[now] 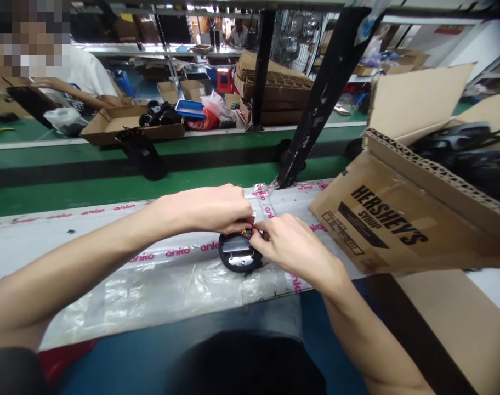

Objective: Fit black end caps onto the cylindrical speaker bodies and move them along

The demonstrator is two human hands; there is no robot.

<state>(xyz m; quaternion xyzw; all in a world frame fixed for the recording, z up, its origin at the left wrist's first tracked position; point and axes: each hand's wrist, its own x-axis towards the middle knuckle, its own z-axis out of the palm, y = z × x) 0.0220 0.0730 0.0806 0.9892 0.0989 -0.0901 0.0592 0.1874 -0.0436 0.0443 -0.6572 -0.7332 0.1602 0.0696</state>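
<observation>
black round device (238, 253), wires (245, 233) partly hidden by hands (289, 241); grip unclear

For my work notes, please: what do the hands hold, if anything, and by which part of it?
The left hand and right hand seem to pinch thin coloured wires above the black round part; the fingers hide exactly where.

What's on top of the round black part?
Near side: a shiny plate. Far side: red and yellow wires. The left hand and right hand hide some of that side; whatever lies beneath them can't be seen.
</observation>
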